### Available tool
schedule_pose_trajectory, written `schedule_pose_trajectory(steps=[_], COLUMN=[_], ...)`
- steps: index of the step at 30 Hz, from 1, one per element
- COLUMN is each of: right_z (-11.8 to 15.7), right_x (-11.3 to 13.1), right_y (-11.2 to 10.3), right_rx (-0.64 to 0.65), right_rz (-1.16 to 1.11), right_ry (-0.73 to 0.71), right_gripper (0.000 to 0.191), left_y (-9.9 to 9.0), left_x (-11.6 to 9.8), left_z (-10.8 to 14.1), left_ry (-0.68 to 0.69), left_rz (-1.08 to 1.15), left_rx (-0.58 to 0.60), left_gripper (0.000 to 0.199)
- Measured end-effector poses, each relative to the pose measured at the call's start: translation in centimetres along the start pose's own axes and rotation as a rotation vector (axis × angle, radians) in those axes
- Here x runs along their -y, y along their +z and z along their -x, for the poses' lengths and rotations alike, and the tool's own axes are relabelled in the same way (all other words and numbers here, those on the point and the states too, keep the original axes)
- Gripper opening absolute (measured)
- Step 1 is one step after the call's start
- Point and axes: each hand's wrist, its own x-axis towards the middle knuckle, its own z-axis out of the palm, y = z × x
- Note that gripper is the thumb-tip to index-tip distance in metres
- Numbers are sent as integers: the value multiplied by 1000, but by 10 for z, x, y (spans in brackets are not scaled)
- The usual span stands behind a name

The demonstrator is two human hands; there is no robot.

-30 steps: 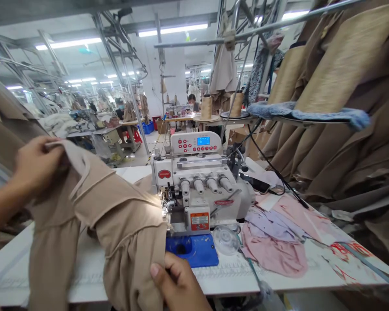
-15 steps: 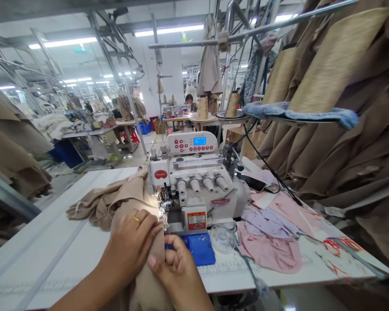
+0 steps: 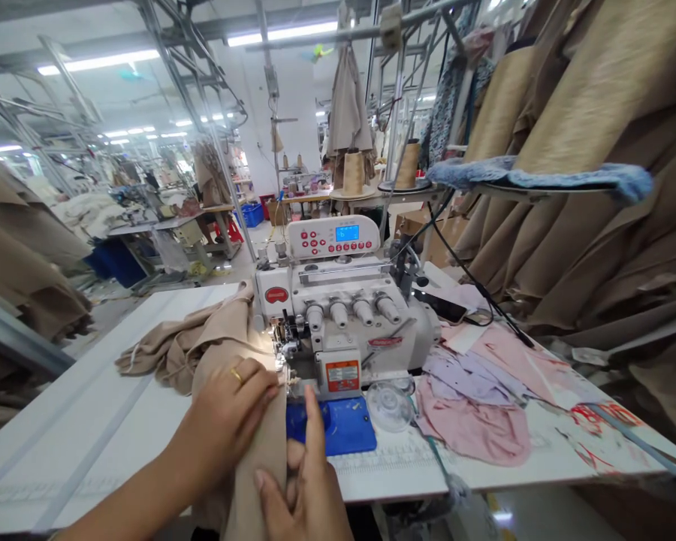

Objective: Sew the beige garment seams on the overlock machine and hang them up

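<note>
A white sewing machine (image 3: pixel 338 300) with a lit display stands on the white table. Tan fabric (image 3: pixel 219 323) lies left of it and runs under its lit needle area, then down over the table's front edge. My left hand (image 3: pixel 230 406), with a ring on one finger, presses on the fabric just in front of the needle area, fingers bent together over it. My right hand (image 3: pixel 304 481) is at the fabric's right edge, thumb on top and other fingers curled at the edge, with the index finger stretched up towards the machine.
Pink and lilac cloth pieces (image 3: pixel 473 413) and a dark phone (image 3: pixel 442 306) lie right of the machine. A clear round dish (image 3: pixel 390 407) sits beside the blue plate (image 3: pixel 349 428). Large thread cones (image 3: pixel 591 98) stand at upper right, near hanging brown fabric (image 3: pixel 625 248).
My right index finger, curled before, now points up. My left hand is almost in the same place on the fabric. The view has tilted slightly downward, and the person in the background no longer shows.
</note>
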Motion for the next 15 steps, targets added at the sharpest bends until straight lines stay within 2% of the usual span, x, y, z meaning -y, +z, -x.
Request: schedule_pose_trajectory(steps=[3, 6, 9, 11, 13, 15], right_z=[4, 3, 2, 3, 4, 4], right_x=[-4, -3, -6, -10, -13, -13], right_y=[-1, 0, 1, 2, 5, 6], right_rx=[9, 22, 57, 75, 77, 63], right_rz=[36, 64, 70, 37, -33, -100], right_ry=[-41, -54, -26, -2, 7, 8], right_gripper=[86, 64, 45, 39, 45, 58], left_y=[-2, -3, -2, 0, 0, -1], left_x=[8, 16, 17, 15, 13, 10], left_z=[-8, -16, -18, -17, -13, -6], left_ry=[-290, -421, -415, -418, -384, -253], left_rz=[329, 533, 553, 491, 369, 174], left_rx=[144, 212, 204, 146, 67, -38], left_gripper=[22, 25, 23, 20, 15, 11])
